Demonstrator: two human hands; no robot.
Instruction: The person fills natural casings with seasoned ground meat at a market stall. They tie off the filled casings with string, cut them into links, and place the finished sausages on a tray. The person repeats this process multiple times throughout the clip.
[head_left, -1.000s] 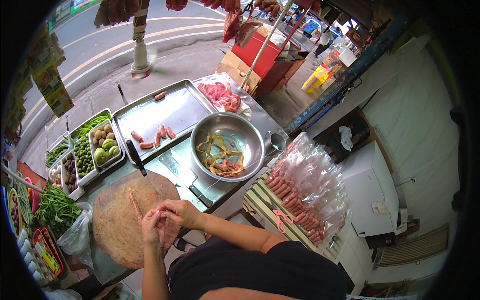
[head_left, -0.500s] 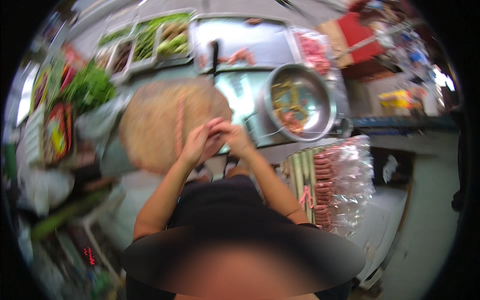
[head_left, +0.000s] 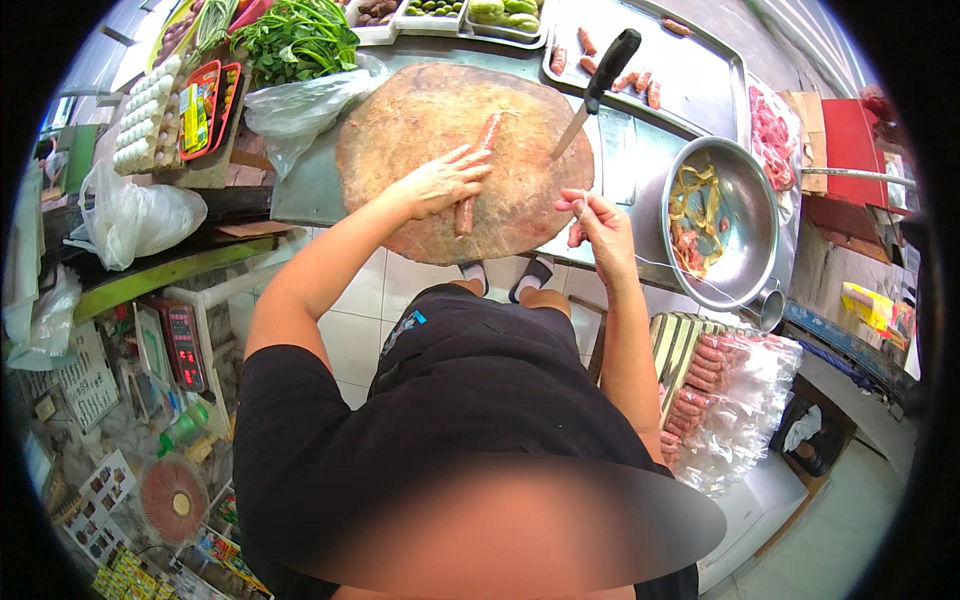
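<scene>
A long, filled sausage [head_left: 465,216] lies across the round wooden chopping board [head_left: 400,120]. Over its middle rests my left hand [head_left: 440,184], palm down with fingers stretched out. At the board's near right edge, my right hand [head_left: 604,232] is closed in a pinch on a thin white string [head_left: 660,265]. That string trails from the hand toward the steel bowl [head_left: 768,205], which has yellowish strips and some meat in it. A black-handled knife [head_left: 612,70] stands tilted with its tip against the board's right side.
Behind the board, a metal tray [head_left: 690,70] carries several short sausages. Raw meat [head_left: 772,140] is right of it. Packed sausages [head_left: 705,375] lie low on the right. Leafy greens [head_left: 300,45], a plastic bag [head_left: 310,110] and eggs [head_left: 150,120] stand at the left.
My hands, together near the board's front edge before, have parted. The left now lies on the sausage; the right has moved rightward with the string. The whole view has shifted.
</scene>
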